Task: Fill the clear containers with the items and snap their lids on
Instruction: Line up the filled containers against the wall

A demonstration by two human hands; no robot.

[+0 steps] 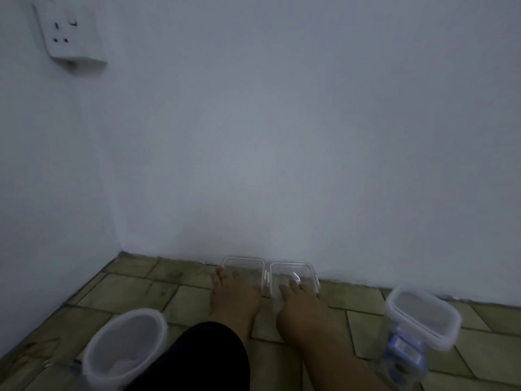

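Since neither of the hands is in frame, I can't tell what they're holding, if anything. The two small clear rectangular containers sit side by side on the tiled floor, right against the wall, with a pair of bare feet touching their near edges. A round lidded tub is nearer on the left, and a tilted rectangular lidded container with something blue in it is off to the right, both blurry. These look like thin, light, fairly stiff plastic, probably slippery, so I'd grab them by the rims or short sides and press lids down at the clip flaps.
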